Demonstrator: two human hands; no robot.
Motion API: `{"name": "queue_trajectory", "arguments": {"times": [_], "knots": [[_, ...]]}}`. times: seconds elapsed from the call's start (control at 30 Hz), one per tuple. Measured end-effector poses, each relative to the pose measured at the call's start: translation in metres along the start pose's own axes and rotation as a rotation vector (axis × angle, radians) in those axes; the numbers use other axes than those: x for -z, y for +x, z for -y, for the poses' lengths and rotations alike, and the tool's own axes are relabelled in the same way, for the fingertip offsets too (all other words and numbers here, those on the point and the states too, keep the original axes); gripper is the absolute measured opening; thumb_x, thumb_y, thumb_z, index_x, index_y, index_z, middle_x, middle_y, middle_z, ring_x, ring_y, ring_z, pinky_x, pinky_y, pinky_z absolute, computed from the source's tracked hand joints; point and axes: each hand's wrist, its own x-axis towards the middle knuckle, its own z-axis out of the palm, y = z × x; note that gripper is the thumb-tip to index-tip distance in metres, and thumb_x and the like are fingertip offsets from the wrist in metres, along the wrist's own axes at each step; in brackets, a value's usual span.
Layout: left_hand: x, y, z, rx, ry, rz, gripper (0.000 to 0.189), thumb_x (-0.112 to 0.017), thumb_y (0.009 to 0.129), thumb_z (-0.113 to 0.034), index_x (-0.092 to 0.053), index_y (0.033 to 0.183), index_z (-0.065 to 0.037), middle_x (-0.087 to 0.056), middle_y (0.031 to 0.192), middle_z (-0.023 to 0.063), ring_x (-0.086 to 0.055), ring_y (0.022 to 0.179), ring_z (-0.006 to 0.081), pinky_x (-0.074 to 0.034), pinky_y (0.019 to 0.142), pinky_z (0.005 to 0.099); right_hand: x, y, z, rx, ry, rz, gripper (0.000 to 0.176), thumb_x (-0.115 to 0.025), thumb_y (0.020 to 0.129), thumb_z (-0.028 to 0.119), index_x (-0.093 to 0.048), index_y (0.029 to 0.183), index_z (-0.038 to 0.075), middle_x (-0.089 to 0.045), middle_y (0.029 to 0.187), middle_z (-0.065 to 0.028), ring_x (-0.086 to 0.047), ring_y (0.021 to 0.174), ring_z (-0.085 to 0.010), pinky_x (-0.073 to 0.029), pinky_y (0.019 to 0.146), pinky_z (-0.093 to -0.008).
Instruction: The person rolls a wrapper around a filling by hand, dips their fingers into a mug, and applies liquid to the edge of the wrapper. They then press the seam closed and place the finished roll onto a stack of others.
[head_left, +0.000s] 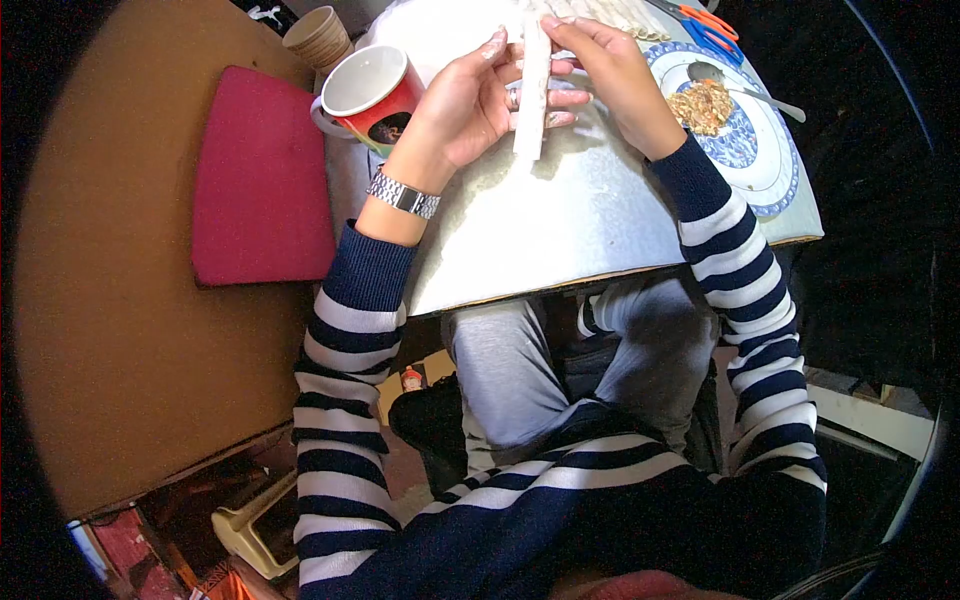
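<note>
Tearing is risked by overpinching: the slim, floury-white roll (534,92) at twelve o'clock is seemingly clamped by right hand (617,75), backed by outstretched left hand (476,108).

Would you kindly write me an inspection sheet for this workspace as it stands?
Surface: pale tabletop, brightly lit.
Job's things: white roll, held over the tabletop.
Clutter: red mug, ribbed tan cup, scissors, blue-patterned plate with crumbly food and spoon.
Grip: left hand open, fingers behind the roll; right hand pinches its far end.
Cables: none identifiable for certain.
Surroundings: red chair-like panel, left of the tabletop.
</note>
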Motion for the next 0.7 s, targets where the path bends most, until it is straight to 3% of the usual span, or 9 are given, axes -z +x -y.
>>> {"name": "queue_trajectory", "arguments": {"times": [0.13, 0.3, 0.53, 0.7], "knots": [[0.0024, 0.0031, 0.0036, 0.019, 0.01, 0.043, 0.047, -0.027, 0.101, -0.038, -0.045, 0.121, 0.001, -0.056, 0.117, 0.0206, -0.06, 0.103, 0.0425, -0.051, 0.091, 0.0512, -0.0016, -0.0007, -0.0016, -0.05, 0.034, 0.066, 0.03, -0.056, 0.093, 0.03, -0.065, 0.101, 0.002, -0.063, 0.087, -0.0001, -0.057, 0.079, -0.0042, -0.044, 0.069, -0.0163], [0.0041, 0.0046, 0.008, -0.022, 0.03, 0.005, 0.046, -0.025, 0.102, -0.035, -0.045, 0.118, 0.003, -0.06, 0.104, 0.0197, -0.065, 0.092, 0.0406, -0.057, 0.082, 0.0506, -0.0071, -0.0026, 0.0015, 0.053, -0.042, 0.023, 0.03, -0.057, 0.093, 0.029, -0.065, 0.103, 0.002, -0.063, 0.087, -0.0009, -0.057, 0.079, -0.0051, -0.045, 0.07, -0.018], [0.0048, 0.0034, 0.0087, -0.051, -0.028, 0.088, 0.044, -0.029, 0.102, -0.034, -0.048, 0.113, 0.004, -0.061, 0.098, 0.0169, -0.066, 0.088, 0.0389, -0.058, 0.079, 0.0494, -0.0018, -0.0014, 0.001, -0.007, -0.07, 0.053, 0.033, -0.057, 0.092, 0.027, -0.064, 0.108, -0.001, -0.064, 0.085, -0.0015, -0.057, 0.078, -0.0058, -0.045, 0.07, -0.0176], [0.0063, 0.0046, 0.0099, -0.057, 0.004, 0.117, 0.043, -0.03, 0.102, -0.034, -0.048, 0.114, 0.003, -0.061, 0.096, 0.016, -0.066, 0.087, 0.0376, -0.059, 0.078, 0.0478, -0.0043, -0.0022, 0.0051, 0.065, -0.066, 0.031, 0.031, -0.059, 0.091, 0.026, -0.065, 0.108, -0.001, -0.065, 0.088, -0.0031, -0.059, 0.08, -0.0069, -0.046, 0.073, -0.0183]]}}
